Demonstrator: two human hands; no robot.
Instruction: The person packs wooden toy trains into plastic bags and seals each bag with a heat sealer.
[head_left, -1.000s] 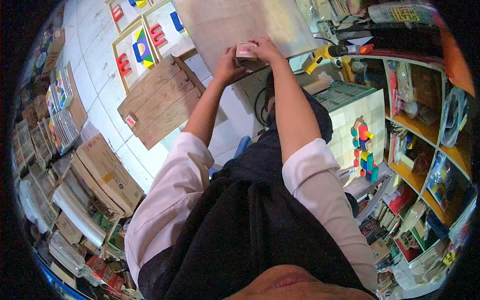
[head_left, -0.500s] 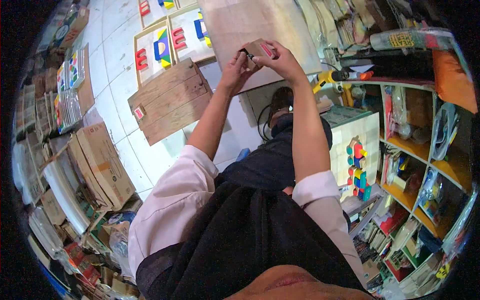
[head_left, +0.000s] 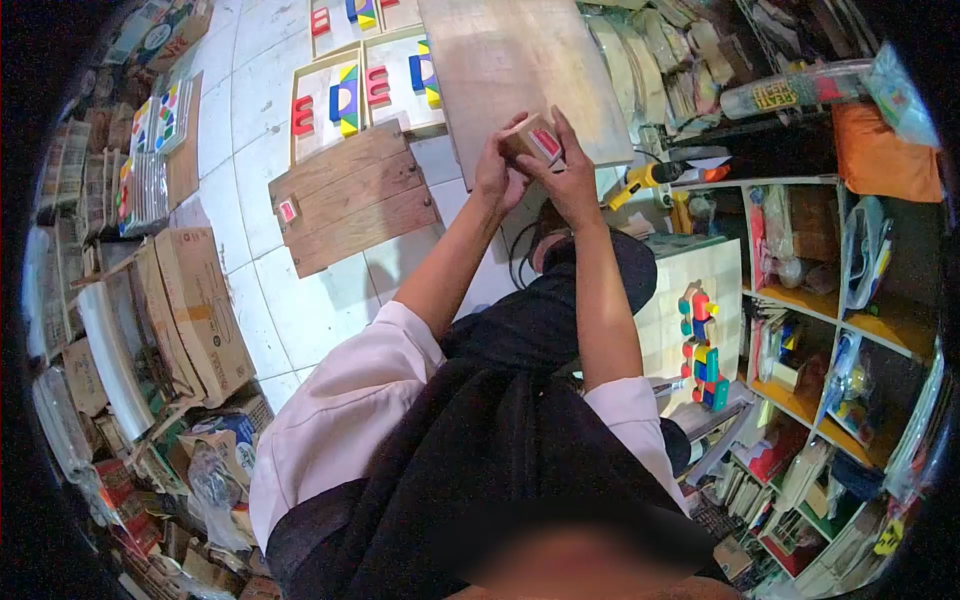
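Observation:
A small brown box (head_left: 535, 138) with a red-and-white label is held in front of me, above the near edge of a plywood table (head_left: 530, 60). My left hand (head_left: 498, 172) closes round its left side and underside. On the other side, my right hand (head_left: 570, 175) grips the box with the thumb on its near face and the fingers along its right. The labelled face is turned up towards me. What the box contains is hidden from view.
Left of my hands lies a plank board (head_left: 350, 200) with a small red-labelled piece (head_left: 287, 211) on it. Wooden trays (head_left: 328, 70) of coloured blocks stand behind. A yellow power tool (head_left: 645, 183), a wooden toy train (head_left: 705, 350) and shelves (head_left: 800, 300) are at right; cartons (head_left: 200, 310) at left.
The box has turned so its label faces up more, and its dark open end no longer shows. My hands have come slightly lower and right in the view, which has shifted too.

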